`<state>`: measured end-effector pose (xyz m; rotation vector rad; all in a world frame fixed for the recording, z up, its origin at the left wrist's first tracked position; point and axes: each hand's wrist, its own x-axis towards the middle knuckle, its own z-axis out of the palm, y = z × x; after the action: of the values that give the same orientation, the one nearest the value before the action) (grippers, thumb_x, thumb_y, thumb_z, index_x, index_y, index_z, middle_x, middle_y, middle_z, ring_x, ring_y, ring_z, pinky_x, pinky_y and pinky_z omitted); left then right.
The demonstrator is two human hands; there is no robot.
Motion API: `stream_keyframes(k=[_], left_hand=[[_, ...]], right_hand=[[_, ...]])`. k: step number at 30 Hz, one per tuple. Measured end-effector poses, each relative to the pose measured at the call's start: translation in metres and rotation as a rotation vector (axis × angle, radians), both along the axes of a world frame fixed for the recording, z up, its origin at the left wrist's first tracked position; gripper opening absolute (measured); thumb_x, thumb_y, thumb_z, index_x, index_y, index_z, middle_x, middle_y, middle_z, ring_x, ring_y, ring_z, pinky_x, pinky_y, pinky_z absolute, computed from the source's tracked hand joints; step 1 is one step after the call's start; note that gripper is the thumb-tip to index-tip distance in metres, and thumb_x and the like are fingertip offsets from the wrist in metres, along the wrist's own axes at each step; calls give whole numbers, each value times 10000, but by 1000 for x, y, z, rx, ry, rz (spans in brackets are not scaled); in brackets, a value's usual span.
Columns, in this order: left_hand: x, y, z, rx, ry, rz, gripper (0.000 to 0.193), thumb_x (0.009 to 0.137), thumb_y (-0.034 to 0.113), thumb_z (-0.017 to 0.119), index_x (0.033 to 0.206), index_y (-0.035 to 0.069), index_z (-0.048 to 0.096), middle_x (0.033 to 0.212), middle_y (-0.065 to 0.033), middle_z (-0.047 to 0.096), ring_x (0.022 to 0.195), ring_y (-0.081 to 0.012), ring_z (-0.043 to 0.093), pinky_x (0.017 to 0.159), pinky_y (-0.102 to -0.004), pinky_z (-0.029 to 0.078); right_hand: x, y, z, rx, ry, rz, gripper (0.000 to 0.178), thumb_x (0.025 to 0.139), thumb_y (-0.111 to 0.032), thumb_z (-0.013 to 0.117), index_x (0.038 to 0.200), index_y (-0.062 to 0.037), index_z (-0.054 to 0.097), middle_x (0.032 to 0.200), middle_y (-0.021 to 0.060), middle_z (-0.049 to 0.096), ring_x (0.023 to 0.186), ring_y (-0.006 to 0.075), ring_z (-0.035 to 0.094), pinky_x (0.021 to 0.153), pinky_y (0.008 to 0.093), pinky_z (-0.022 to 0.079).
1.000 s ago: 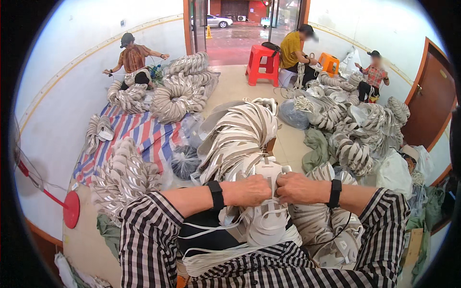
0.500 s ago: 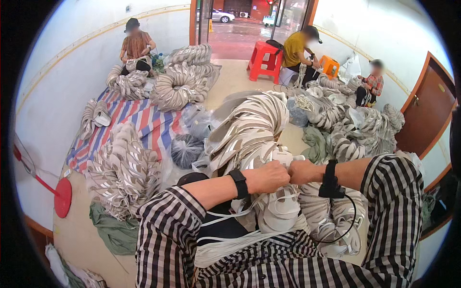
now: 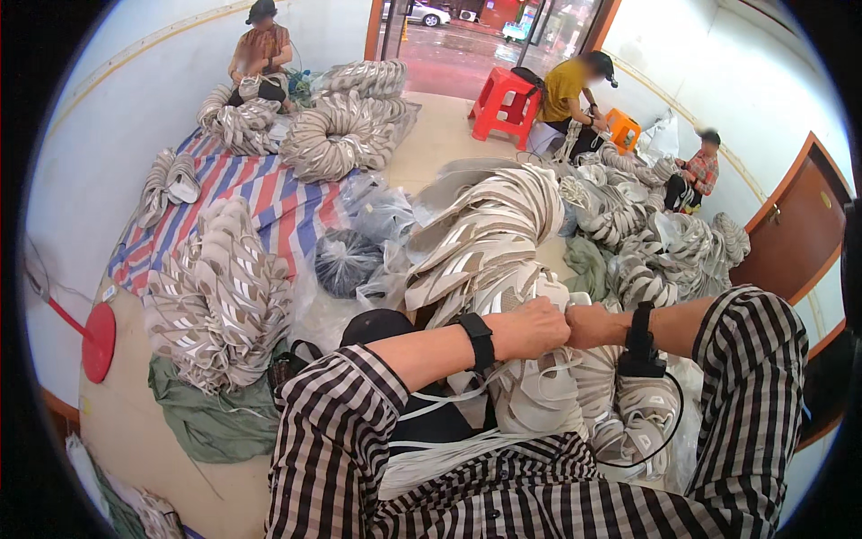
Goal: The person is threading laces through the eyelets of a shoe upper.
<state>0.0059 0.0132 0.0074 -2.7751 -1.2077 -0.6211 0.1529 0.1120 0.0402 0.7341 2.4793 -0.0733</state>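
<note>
My left hand (image 3: pixel 532 329) and my right hand (image 3: pixel 590 324) are both closed, knuckle to knuckle, over a long row of stacked shoe uppers (image 3: pixel 503 234) in beige, white and brown. Whatever the fingers pinch is hidden behind the knuckles. A thin white lace (image 3: pixel 558 366) shows just beneath the hands, against the near uppers (image 3: pixel 534 404). Across my lap lies a bundle of white laces (image 3: pixel 449 456). Each wrist wears a black band, and a black cable loops down from the right one.
Bundled uppers (image 3: pixel 220 296) lie at left on green cloth (image 3: pixel 211 418), others on a striped sheet (image 3: pixel 301 211). A bag of dark material (image 3: pixel 346 262) is beside me. Three people sit farther off among more bundles. A red stool (image 3: pixel 503 108) stands near the doorway.
The whole view has shifted and tilted slightly. My hands stay closed and close together over the uppers, now a little apart at the knuckles.
</note>
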Motion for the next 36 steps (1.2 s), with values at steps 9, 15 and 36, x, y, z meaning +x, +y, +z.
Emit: stream_keyframes(k=[9,15,36], left_hand=[[1,0,-9,47,-6,40,75,682,72,595,621,45,628,693,-125,620,752,-286,602,688,-364,422],[1,-6,-9,83,-5,48,105,706,99,584,625,53,632,705,-110,623,761,-274,597,709,-371,421],[7,-13,9,-3,154,181,80,686,90,590,646,92,658,686,-91,620,793,-264,572,765,-397,380]], right_hand=[[5,-14,-7,108,154,-104,273,721,-250,576,746,3,676,711,219,635,707,388,630,668,482,458],[21,-13,-14,48,404,-185,279,775,-244,547,743,14,646,749,232,626,733,407,621,697,460,484],[1,0,-9,27,81,-38,223,716,-241,587,816,-72,693,844,189,672,832,352,631,741,486,368]])
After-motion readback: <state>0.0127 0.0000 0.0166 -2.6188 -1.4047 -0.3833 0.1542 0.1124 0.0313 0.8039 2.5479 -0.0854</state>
